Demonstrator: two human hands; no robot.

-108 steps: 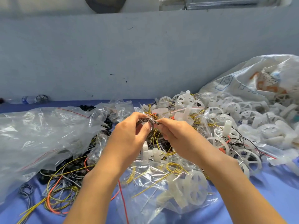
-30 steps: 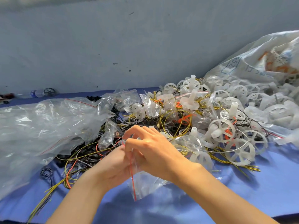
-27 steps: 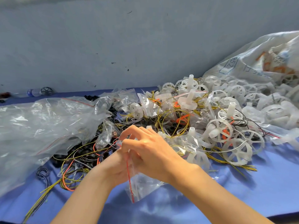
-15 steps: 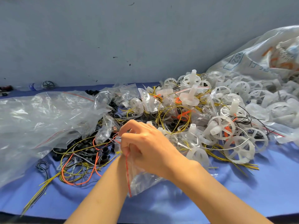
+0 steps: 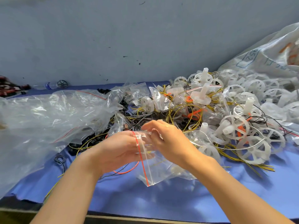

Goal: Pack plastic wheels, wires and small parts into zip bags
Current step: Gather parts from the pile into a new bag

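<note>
A heap of clear plastic sheeting [image 5: 48, 118] lies at far left on the blue worktop [image 5: 178, 199]. Next to it the left hand [image 5: 118, 149] has its grip curled round the mouth of a small zip bag [image 5: 155, 168], which hangs at centre over the worktop, its red seal strip facing left. The right hand [image 5: 169, 141] pinches the bag's top from the other side. Behind them lie tangled wires [image 5: 182, 113]. White plastic wheels [image 5: 252, 151] pile up at right, in front of a large sack [image 5: 267, 59].
</note>
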